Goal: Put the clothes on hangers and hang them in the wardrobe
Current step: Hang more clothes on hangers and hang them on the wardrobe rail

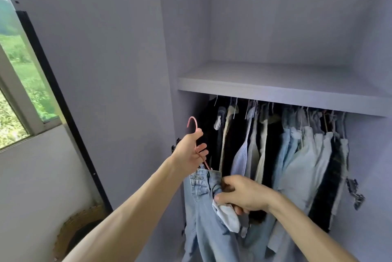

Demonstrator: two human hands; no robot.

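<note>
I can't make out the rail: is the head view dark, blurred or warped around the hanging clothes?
Head view: window daylight at left; clothes under the shelf in deep shadow, rail hidden; right-edge hinge smeared; wide-angle lens tilts straight edges; left hand, right hand, pink hanger and jeans sharp.

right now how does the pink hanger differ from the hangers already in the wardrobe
Colour: the pink hanger is pink; the hung hangers' hooks look pale grey.
Support: the left hand holds the pink hanger, hook free in the air; the hung hangers' hooks go up behind the shelf.
Load: the pink hanger bears jeans, which the right hand grips; the hung hangers bear a row of clothes.
Both have thin hooks.
</note>
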